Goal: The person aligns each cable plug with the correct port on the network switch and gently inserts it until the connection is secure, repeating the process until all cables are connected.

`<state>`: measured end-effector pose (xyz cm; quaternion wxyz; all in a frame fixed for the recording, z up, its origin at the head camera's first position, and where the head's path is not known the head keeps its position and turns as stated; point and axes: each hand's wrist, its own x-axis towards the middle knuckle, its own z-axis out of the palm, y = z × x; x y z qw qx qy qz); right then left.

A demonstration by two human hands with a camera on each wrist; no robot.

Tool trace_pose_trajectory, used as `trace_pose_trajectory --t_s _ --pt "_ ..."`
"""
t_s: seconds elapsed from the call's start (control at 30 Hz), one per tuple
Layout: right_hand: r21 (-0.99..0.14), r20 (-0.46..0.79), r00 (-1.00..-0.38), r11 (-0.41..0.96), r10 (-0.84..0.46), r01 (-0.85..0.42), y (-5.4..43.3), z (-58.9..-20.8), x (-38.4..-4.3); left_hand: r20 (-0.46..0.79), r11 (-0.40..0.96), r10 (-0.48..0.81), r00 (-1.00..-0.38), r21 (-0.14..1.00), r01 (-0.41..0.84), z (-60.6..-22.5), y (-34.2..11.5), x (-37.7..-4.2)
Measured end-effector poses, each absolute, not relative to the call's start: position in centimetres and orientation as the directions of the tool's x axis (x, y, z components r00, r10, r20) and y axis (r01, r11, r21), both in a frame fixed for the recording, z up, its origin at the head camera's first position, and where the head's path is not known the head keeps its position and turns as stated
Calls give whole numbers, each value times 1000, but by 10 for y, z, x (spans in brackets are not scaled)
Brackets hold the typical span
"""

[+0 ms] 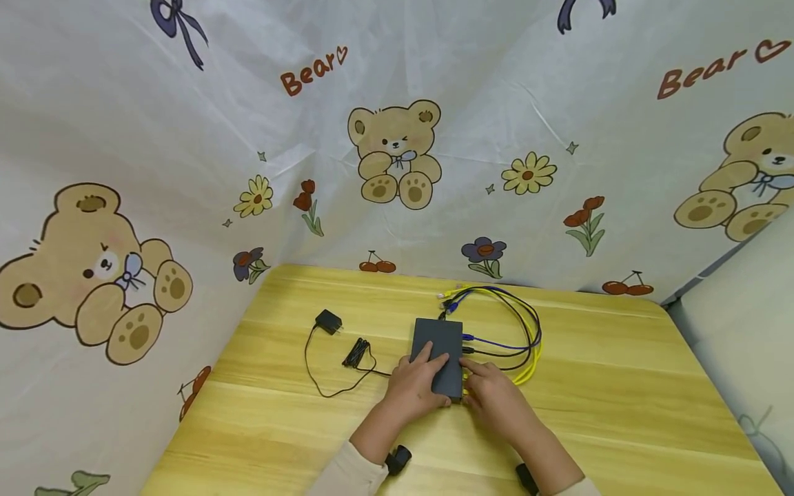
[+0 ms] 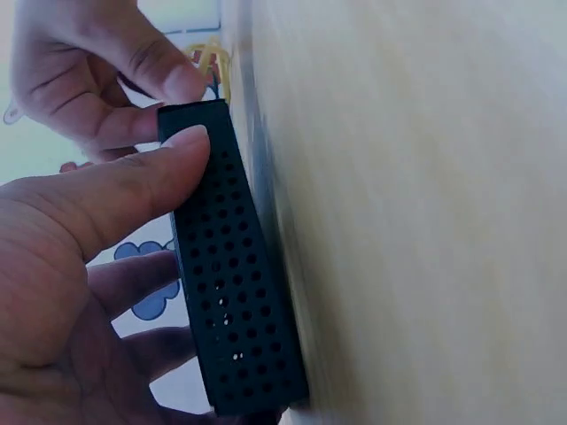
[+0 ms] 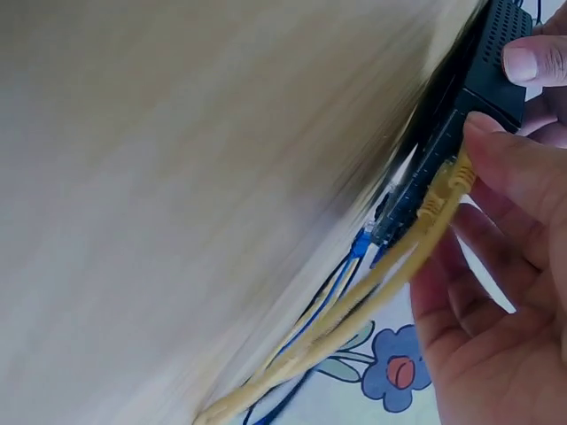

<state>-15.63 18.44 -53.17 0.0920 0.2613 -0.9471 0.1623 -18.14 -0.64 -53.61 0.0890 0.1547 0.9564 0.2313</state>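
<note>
A flat black network switch lies on the table, with small vent holes in its near side. My left hand holds it, fingers spread over the top and thumb on the vented side. At the nearest part of the right-hand port row, my right hand pinches the plug of a yellow network cable, thumb close to the box corner. A second yellow plug sits beside it. Farther along the same side, a blue cable and a black cable run into the switch.
The cables loop to the right and back, their loose ends lying behind the switch. At the left are a black power adapter and its bundled cord. A bear-print sheet hangs behind the wooden table.
</note>
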Motion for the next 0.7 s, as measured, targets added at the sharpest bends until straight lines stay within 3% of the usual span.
trace_pose_trajectory --t_s 0.27,0.7 --pt "-260 137 -899 861 -415 -437 183 -529 -154 -135 844 378 -916 457 281 -537 -11 -178" --pt "-335 79 -927 866 -366 -370 187 -536 -149 -169 816 418 -893 501 288 -541 -22 -172"
